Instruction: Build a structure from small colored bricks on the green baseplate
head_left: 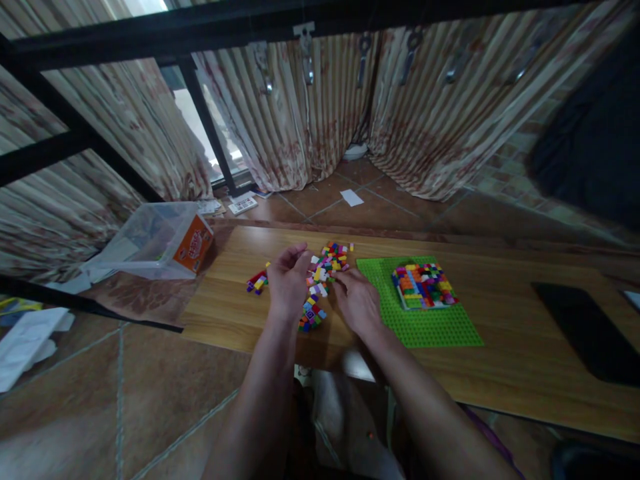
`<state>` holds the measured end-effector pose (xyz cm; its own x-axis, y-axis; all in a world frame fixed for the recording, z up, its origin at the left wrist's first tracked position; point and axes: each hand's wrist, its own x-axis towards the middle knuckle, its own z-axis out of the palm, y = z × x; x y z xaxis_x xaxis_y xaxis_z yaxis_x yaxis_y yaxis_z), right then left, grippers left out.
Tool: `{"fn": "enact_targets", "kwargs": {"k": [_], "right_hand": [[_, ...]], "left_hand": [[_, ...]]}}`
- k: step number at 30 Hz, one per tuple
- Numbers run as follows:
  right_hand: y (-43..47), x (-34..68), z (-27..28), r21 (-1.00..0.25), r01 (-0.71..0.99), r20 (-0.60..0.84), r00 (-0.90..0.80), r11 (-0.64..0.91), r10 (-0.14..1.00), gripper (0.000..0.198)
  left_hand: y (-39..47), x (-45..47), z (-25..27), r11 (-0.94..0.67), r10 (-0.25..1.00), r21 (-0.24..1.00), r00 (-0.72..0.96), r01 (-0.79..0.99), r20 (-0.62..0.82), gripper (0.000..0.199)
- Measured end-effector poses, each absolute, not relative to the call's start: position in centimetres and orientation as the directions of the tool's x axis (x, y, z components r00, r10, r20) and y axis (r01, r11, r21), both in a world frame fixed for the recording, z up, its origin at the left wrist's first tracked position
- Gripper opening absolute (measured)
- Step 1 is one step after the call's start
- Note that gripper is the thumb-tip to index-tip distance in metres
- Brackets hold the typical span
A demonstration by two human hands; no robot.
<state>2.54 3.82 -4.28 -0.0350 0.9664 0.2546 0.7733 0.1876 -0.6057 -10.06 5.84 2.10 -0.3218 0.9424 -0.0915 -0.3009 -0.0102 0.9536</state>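
Observation:
A pile of small colourful toy building bricks [334,253] lies on the wooden table between my two hands. My left hand [289,283] is raised at the pile's left side, its fingers curled in toward the thumb; whatever they hold is hidden. From the right, my right hand [359,299] reaches into the pile, thumb and fingertips pinched together at the bricks; what is between them is too small to make out. Beside that hand lies a green studded baseplate [425,332], bearing a flat multicoloured brick build [425,287]. A few loose bricks [257,281] lie left of my left hand.
A clear plastic box [150,230] with an orange label stands beyond the table's left end. A dark flat slab [583,327] lies on the wooden table [510,293] at the right. Black metal bars [210,33] with hanging hooks cross above, in front of curtains.

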Motion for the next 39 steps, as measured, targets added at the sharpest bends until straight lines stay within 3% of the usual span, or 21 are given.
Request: {"fn": "enact_targets", "kwargs": {"k": [11, 17, 21, 24, 28, 35, 39], "right_hand": [[3.4, 0.8, -4.3, -0.52, 0.846, 0.202, -0.018, 0.122, 0.979, 0.022], [2.1, 3.8, -2.2, -0.699, 0.7, 0.288, 0.085, 0.149, 0.954, 0.02], [0.4, 10.1, -0.2, -0.785, 0.606, 0.361, 0.278, 0.129, 0.89, 0.025], [-1.0, 15.5, 0.5, -0.831, 0.555, 0.292, 0.475, -0.024, 0.83, 0.028], [-2.0, 20.0, 0.3, -0.774, 0.587, 0.196, 0.579, -0.238, 0.792, 0.03], [-1.3, 20.3, 0.1, -0.81, 0.524, 0.1, 0.569, -0.266, 0.816, 0.032], [-0.8, 19.8, 0.4, -0.767, 0.576, 0.109, 0.551, -0.283, 0.827, 0.028]], "left_hand": [[5.6, -10.5, 2.0, 0.038, 0.964, 0.971, -0.246, -0.235, -0.098, 0.034], [5.3, -9.4, 2.2, 0.064, 0.973, 0.987, -0.21, -0.148, -0.095, 0.036], [4.9, -8.1, 2.0, 0.059, 0.987, 0.997, -0.147, -0.054, -0.066, 0.033], [4.8, -7.1, 1.7, 0.034, 0.994, 0.999, -0.099, -0.038, -0.037, 0.027], [5.1, -6.1, 1.0, -0.003, 0.997, 0.999, -0.075, -0.042, 0.0, 0.025], [5.3, -4.2, 0.3, -0.023, 0.999, 0.999, -0.027, -0.038, 0.022, 0.021], [5.0, -3.7, 0.4, -0.026, 0.999, 0.999, -0.022, -0.046, 0.025, 0.021]]}}
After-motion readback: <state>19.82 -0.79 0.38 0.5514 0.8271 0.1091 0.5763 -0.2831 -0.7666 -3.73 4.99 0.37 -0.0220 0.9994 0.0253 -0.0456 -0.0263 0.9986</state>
